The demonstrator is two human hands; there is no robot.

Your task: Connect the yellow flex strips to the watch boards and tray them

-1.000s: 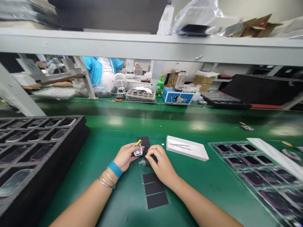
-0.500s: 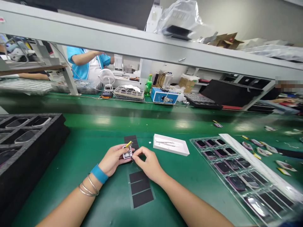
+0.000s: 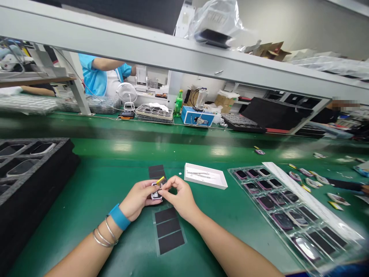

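Observation:
My left hand [image 3: 137, 198] is closed around a small pale rectangular part [image 3: 156, 191] with a yellow tab sticking up from it, held just above the green bench. My right hand [image 3: 179, 197] pinches at the part's right edge with thumb and forefinger. Under and before the hands lies a clear strip with black rectangular pads [image 3: 168, 229]; more black pads [image 3: 156, 171] lie just beyond the hands. A blue band and metal bangles are on my left wrist.
A black foam tray [image 3: 31, 169] of parts fills the left. A white shallow tray with tweezers [image 3: 205, 176] lies right of the hands. A clear blister tray of dark parts [image 3: 285, 207] spreads at right. Another person in blue works across the conveyor [image 3: 100, 75].
The view has swung right, so the foam tray slid left. My right hand's fingers have lifted from the pads up to the part held by my left hand.

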